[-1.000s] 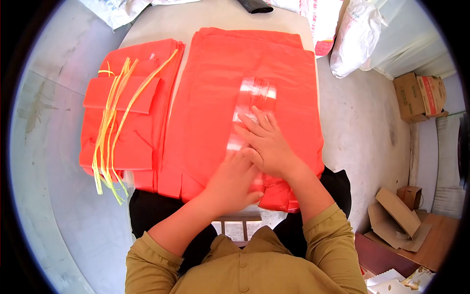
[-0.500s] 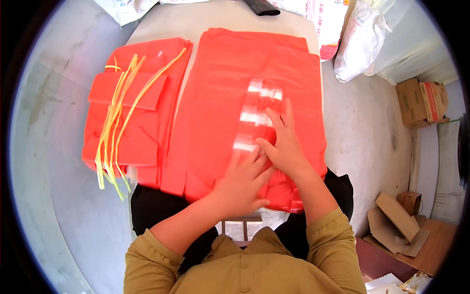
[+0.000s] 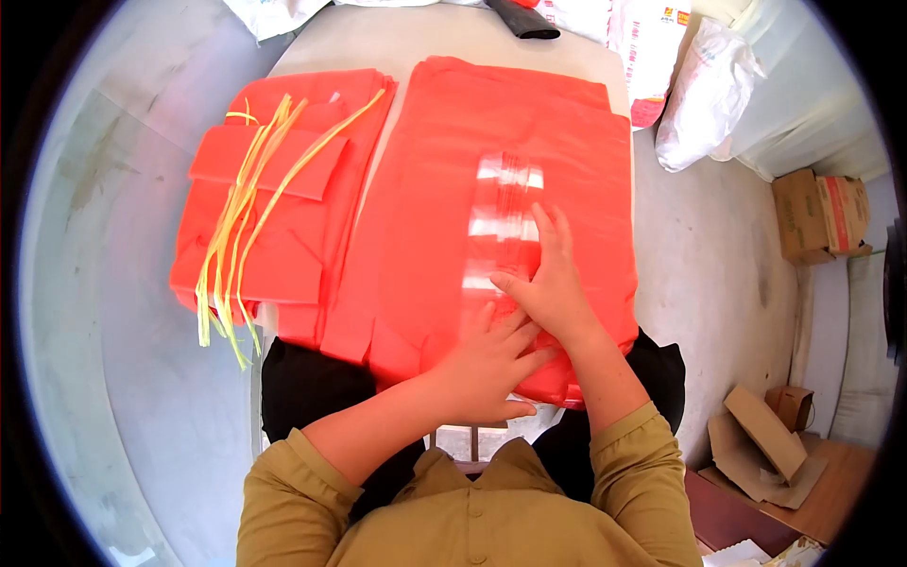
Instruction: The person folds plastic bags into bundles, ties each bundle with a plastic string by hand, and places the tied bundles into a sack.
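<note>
A wide stack of folded red plastic sheets or bags (image 3: 425, 198) lies in front of me. On its right half is a narrow piece of clear, shiny plastic with white and red bands (image 3: 504, 227); I cannot make out its kind. My right hand (image 3: 551, 285) rests at the right edge of that banded piece, fingers spread. Below it, near the stack's front edge, my left hand (image 3: 491, 370) lies palm down with its fingers apart, the tips close to my right hand. Neither hand grips anything. A smaller folded red bundle (image 3: 260, 217) with yellow strips (image 3: 241, 208) across it lies to the left.
The stacks lie on a pale tabletop (image 3: 378, 42). A dark tube-like object (image 3: 522, 19) and printed white sacks (image 3: 647, 57) are at the back. A white sack (image 3: 709, 94) stands at the right. Cardboard boxes (image 3: 803, 217) and an opened carton (image 3: 761, 449) sit farther right.
The view has shifted slightly, so the stacks appear a little farther right. My left hand has moved slightly right and toward me; both hands remain over the red stack.
</note>
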A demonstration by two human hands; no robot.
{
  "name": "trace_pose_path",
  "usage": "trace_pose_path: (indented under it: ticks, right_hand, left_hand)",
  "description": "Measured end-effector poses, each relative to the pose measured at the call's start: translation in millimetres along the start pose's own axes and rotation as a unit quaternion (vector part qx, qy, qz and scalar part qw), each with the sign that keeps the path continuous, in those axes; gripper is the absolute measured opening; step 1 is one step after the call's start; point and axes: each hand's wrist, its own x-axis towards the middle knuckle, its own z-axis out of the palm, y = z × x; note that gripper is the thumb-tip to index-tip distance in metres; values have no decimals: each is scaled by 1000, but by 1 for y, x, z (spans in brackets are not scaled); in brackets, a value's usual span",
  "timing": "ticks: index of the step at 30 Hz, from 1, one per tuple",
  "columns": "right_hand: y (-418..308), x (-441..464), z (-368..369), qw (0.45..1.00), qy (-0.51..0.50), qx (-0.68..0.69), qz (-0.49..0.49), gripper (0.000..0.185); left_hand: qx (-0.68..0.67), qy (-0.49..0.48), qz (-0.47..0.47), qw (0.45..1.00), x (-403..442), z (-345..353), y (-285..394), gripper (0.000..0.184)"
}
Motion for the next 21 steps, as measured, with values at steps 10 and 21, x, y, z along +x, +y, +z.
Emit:
trace_pose_path:
  ticks: [10,21]
  right_hand:
    - [2,3,6,1000,9,-8,-2,103]
    - [11,9,11,1000,19,-17,-5,110]
  left_hand:
    - [-46,123,-22,991,-4,1,-23,43]
    - [-217,281,-253,900,-5,-10,-43,66]
